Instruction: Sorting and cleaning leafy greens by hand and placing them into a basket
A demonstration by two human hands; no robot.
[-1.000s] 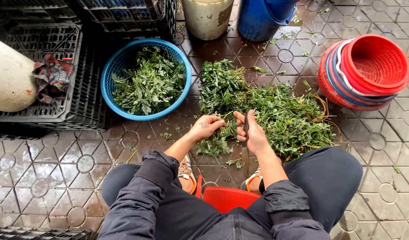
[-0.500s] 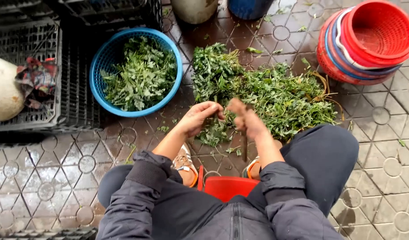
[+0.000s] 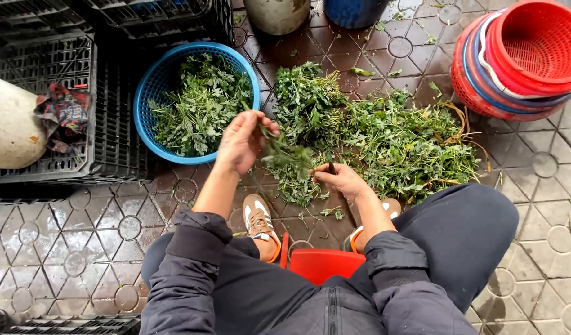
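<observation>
A heap of leafy green herbs [image 3: 384, 133] lies on the wet tiled floor in front of me. My left hand [image 3: 242, 139] is raised beside the blue basket [image 3: 150, 93], pinching a sprig of greens [image 3: 279, 149] by its stem. My right hand [image 3: 338, 180] sits low near the heap's front edge, fingers closed on a thin dark stem. The blue basket holds picked greens [image 3: 198, 105]. I sit on a low red stool [image 3: 319, 263], knees apart.
A stack of red and blue plastic baskets [image 3: 521, 56] stands at the right. Black plastic crates [image 3: 74, 80] with a crumpled cloth [image 3: 62, 111] and a pale round object [image 3: 9, 127] fill the left. Two buckets stand at the top edge.
My left hand has lifted from the heap and moved left toward the blue basket with a sprig. My right hand stayed low at the heap.
</observation>
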